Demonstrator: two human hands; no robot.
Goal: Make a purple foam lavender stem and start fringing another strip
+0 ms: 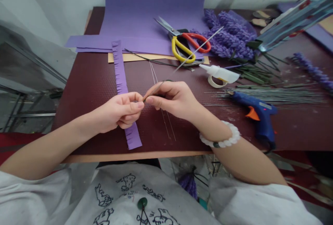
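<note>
We had a fringed purple paper strip (120, 72) lying lengthwise on the dark maroon worktop (85, 114), its snipped edge running down one side, and it passed under our left hand (122, 112) just above the worktop's near edge. That hand was curled narrow around the strip, while our right hand (171, 100) pinched a thin wire (197, 52) between thumb and fingers. The wire's green-wrapped end met the left fingertips, and its long bare length angled up and away across the worktop. Two loose fine wires (161, 103) lay beneath the hands.

Beyond them, a purple paper sheet (153, 9) curled up against the wall, with red-and-yellow-handled scissors (187, 44) on its edge. To the right sat a white glue bottle (221, 74), a blue hot glue gun (260, 117) with an orange trigger, a bundle of wires (273, 96), and finished purple paper sprays (226, 37). A white beaded bracelet (221, 136) circled our right wrist, close to the near edge. We could read no lettering on anything.
</note>
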